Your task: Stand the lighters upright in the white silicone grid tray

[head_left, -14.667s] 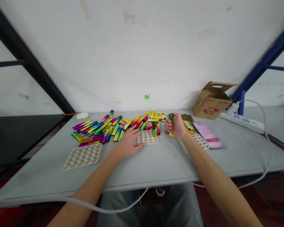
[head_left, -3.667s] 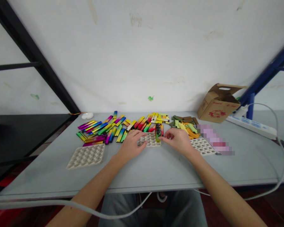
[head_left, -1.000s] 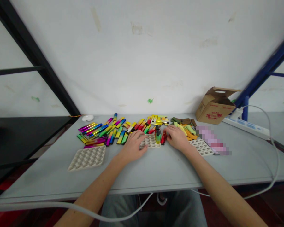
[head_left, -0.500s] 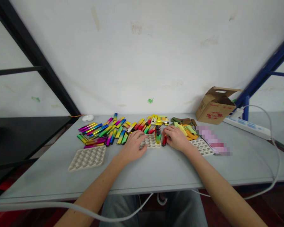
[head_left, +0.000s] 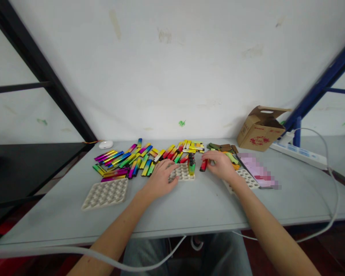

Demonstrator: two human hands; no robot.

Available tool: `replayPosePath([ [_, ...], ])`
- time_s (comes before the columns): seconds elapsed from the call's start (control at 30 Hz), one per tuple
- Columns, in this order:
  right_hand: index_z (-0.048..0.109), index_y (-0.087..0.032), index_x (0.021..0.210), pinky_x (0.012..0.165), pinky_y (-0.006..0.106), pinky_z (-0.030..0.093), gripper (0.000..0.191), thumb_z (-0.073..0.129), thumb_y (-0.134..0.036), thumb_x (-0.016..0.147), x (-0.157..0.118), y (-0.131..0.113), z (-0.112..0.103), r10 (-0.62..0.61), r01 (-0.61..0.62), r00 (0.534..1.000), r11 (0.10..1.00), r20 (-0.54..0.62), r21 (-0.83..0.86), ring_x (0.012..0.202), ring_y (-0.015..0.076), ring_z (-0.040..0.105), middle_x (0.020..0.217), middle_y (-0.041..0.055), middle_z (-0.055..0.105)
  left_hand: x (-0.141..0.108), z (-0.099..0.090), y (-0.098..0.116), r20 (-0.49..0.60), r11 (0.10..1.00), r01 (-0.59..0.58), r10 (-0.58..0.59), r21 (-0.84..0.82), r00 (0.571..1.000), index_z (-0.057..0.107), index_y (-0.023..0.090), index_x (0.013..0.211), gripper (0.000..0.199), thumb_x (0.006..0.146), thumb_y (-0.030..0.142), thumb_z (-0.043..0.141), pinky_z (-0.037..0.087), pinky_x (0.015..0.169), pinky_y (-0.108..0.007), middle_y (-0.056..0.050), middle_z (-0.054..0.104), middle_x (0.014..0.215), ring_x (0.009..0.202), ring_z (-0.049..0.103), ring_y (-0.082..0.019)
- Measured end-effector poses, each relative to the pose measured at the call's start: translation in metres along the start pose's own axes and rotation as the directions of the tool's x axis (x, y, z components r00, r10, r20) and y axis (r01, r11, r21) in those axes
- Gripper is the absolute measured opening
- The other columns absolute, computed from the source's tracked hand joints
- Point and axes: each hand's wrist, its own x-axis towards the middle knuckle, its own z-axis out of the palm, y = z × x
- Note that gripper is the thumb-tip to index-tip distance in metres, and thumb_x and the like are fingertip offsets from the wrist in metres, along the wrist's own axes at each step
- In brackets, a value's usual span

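Observation:
A red lighter (head_left: 203,165) with a dark end is pinched in the fingers of my right hand (head_left: 220,165), just right of the middle tray. My left hand (head_left: 161,178) grips the left end of this white holed tray (head_left: 184,175), its thumb on the near side and its fingers over the far side. Several lighters (head_left: 191,165) with black tops stand upright in a row at the tray's right end, the nearest green and yellow. My left hand covers the tray's left part.
Many shiny multicoloured lighters (head_left: 126,157) lie behind and left. Other trays stand at left (head_left: 105,193) and right (head_left: 247,178), the latter partly under my right forearm. A pink blurred item (head_left: 257,170), cardboard box (head_left: 260,132) and power strip (head_left: 300,153) are at right. A white cable (head_left: 103,258) crosses in front.
My right hand has moved slightly right, away from the middle tray, with the red lighter, which is now more tilted. My left hand has stayed on the tray.

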Motion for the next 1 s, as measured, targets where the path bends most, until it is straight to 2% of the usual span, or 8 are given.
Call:
replayPosePath([
  [0.13,0.066,-0.018,0.087,0.079,0.037,0.051,0.016,0.06,-0.024,0.074,0.004,0.005,-0.002,0.339,-0.261,0.927,0.892,-0.163,0.368,0.08,0.0212,0.067,0.085,0.0053,0.072,0.0,0.0,0.0,-0.002,1.0,0.0,0.0,-0.002,1.0,0.062,0.019,0.116,0.033,0.084,0.028,0.059,0.042,0.102,-0.046,-0.011,0.058,0.117,0.114,0.051,-0.027],
  [0.3,0.053,-0.02,0.08,0.048,0.025,0.045,0.015,0.058,-0.031,0.071,0.017,0.0,0.006,0.603,-0.405,0.797,0.484,0.041,0.776,0.048,0.0128,0.054,0.054,-0.006,0.051,0.0,-0.001,0.002,0.006,1.0,-0.001,0.001,-0.012,1.0,0.062,0.019,0.114,0.032,0.085,0.03,0.058,0.043,0.101,-0.046,-0.011,0.058,0.117,0.113,0.052,-0.027],
  [0.37,0.048,-0.022,0.076,0.041,0.022,0.037,0.02,0.061,-0.036,0.072,0.023,-0.004,0.008,0.622,-0.42,0.779,0.426,0.077,0.802,0.04,0.0098,0.046,0.049,-0.0094,0.042,0.0,-0.001,0.003,0.017,1.0,-0.004,0.004,-0.022,1.0,0.062,0.019,0.113,0.031,0.085,0.031,0.058,0.042,0.101,-0.046,-0.011,0.058,0.117,0.113,0.052,-0.027],
  [0.43,0.047,-0.022,0.077,0.039,0.021,0.033,0.027,0.063,-0.044,0.074,0.03,-0.006,0.008,0.599,-0.414,0.797,0.454,0.073,0.789,0.037,0.0085,0.04,0.046,-0.0109,0.038,-0.001,-0.001,0.003,0.022,1.0,-0.008,0.008,-0.026,1.0,0.063,0.019,0.112,0.031,0.085,0.032,0.058,0.042,0.102,-0.047,-0.011,0.058,0.116,0.113,0.052,-0.027],
  [0.6,0.056,-0.021,0.1,0.047,0.021,0.042,0.035,0.059,-0.047,0.076,0.043,-0.009,0.009,0.548,-0.359,0.835,0.484,0.043,0.798,0.056,0.0101,0.052,0.066,-0.0049,0.053,-0.001,0.0,0.003,0.031,1.0,0.002,-0.001,-0.03,1.0,0.062,0.018,0.113,0.032,0.085,0.033,0.058,0.042,0.103,-0.045,-0.011,0.058,0.118,0.115,0.052,-0.027],
  [0.77,0.049,-0.025,0.109,0.041,0.019,0.03,0.041,0.059,-0.031,0.07,0.036,-0.012,0.011,0.611,-0.353,0.784,0.294,0.109,0.889,0.048,0.0083,0.041,0.064,-0.0079,0.05,-0.002,0.002,0.003,0.021,1.0,0.011,-0.011,-0.026,1.0,0.062,0.019,0.115,0.034,0.085,0.034,0.059,0.043,0.103,-0.046,-0.012,0.058,0.12,0.116,0.053,-0.027],
  [0.87,0.052,-0.023,0.095,0.04,0.019,0.024,0.033,0.06,-0.025,0.063,0.03,-0.014,0.01,0.639,-0.383,0.741,0.153,0.204,0.911,0.046,0.0073,0.036,0.061,-0.0081,0.045,-0.003,0.004,0.001,0.025,1.0,0.014,-0.013,-0.019,1.0,0.062,0.018,0.119,0.037,0.086,0.035,0.059,0.042,0.106,-0.047,-0.014,0.058,0.127,0.123,0.051,-0.028],
  [1.0,0.056,-0.018,0.081,0.042,0.02,0.028,0.026,0.057,-0.019,0.055,0.028,-0.015,0.005,0.622,-0.439,0.727,0.097,0.291,0.893,0.05,0.0081,0.039,0.064,-0.0042,0.047,-0.005,0.007,0.0,0.061,1.0,0.005,-0.004,-0.013,0.998,0.058,0.016,0.126,0.043,0.088,0.036,0.057,0.038,0.11,-0.05,-0.016,0.056,0.134,0.129,0.048,-0.029],
])
